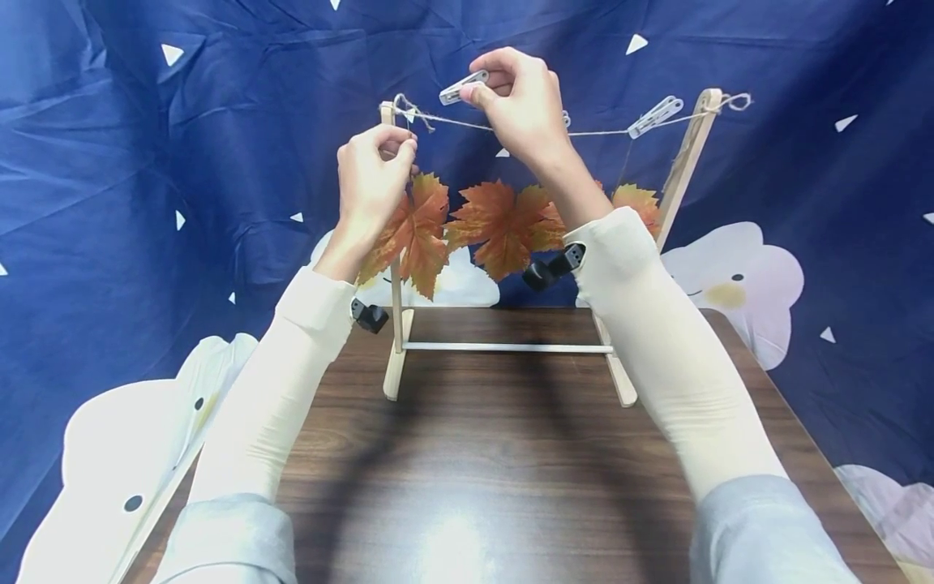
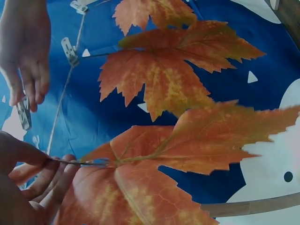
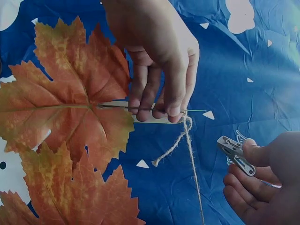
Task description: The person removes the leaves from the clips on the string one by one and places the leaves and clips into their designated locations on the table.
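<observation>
Two-handed, with forearms (image 1: 280,389) raised, pinching the stem (image 3: 117,108) of an orange maple leaf (image 1: 420,235) in the left hand (image 1: 374,172) and, higher, a silver clothespin (image 3: 236,156) in the right hand (image 1: 527,105).

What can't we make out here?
Head: most of the middle clothespin, behind the right hand.
Head: middle of the rightmost maple leaf, behind the right forearm.
Left wrist: part of that leaf, cut off by the top edge.
Right wrist: part of the middle maple leaf, cut off by the bottom edge.
</observation>
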The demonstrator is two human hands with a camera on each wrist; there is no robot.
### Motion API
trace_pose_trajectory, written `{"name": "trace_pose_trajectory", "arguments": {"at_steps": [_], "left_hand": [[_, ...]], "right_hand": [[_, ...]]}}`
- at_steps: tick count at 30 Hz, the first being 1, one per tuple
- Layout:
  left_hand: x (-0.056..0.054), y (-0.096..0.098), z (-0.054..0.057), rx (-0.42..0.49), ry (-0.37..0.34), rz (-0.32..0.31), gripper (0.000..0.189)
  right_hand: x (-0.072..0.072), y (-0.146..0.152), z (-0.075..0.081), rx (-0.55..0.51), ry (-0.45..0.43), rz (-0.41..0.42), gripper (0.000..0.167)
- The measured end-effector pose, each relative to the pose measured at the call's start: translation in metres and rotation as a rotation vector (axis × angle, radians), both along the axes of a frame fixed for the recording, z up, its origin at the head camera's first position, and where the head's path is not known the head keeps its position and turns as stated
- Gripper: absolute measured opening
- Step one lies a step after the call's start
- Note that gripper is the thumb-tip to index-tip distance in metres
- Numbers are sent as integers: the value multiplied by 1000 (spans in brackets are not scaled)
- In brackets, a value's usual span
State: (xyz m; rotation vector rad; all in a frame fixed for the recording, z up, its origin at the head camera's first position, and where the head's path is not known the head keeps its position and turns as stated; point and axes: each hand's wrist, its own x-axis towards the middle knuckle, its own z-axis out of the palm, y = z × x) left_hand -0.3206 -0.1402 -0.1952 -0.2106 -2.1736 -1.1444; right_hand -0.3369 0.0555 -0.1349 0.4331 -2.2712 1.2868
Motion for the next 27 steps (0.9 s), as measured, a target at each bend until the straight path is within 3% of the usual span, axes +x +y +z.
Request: {"name": "trace_pose_trajectory", "arguments": {"at_steps": [14, 21, 27], "left_hand": [[13, -13, -4, 3, 67, -17, 20], [25, -20, -4, 22, 81, -22, 19], [38, -23, -7, 65, 82, -75, 17]], "right_hand": [[16, 19, -2, 15, 38, 73, 35], [24, 31, -7, 77, 60, 62, 37], [27, 44, -12, 39, 86, 93, 36]]}}
